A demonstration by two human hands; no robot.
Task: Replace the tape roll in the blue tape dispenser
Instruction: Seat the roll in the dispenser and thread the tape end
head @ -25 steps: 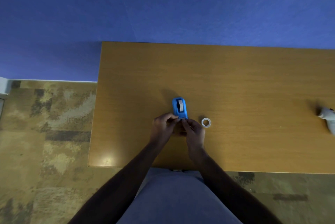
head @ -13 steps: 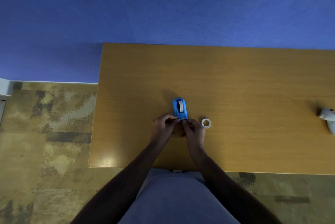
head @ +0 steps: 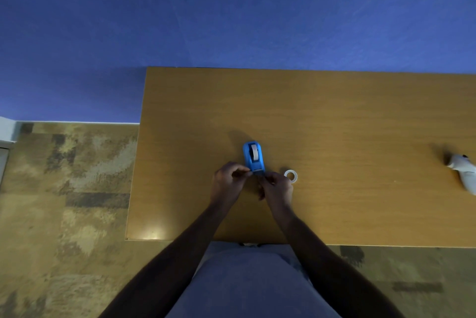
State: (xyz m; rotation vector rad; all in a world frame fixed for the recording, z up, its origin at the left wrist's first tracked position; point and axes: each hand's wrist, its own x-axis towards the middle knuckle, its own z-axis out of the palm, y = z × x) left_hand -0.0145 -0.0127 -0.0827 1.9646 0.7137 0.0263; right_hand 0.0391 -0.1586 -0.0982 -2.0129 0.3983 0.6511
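Note:
The blue tape dispenser [head: 253, 156] stands on the wooden table [head: 334, 116] with a pale tape roll [head: 254, 151] seated in its top. My left hand [head: 228, 183] pinches the dispenser's near left corner. My right hand [head: 277, 187] has its fingertips pinched at the dispenser's near end by the cutter; what they hold is too small to tell. A small empty clear tape ring [head: 291, 176] lies flat on the table just right of my right hand.
A white object [head: 463, 169] lies at the table's far right edge. The table's left edge drops to patterned carpet [head: 64, 201]. A blue wall [head: 231, 8] stands behind the table. My lap sits against the near table edge.
Both hands stay at the dispenser's near end with only slight finger shifts. The dispenser and the empty ring have not moved.

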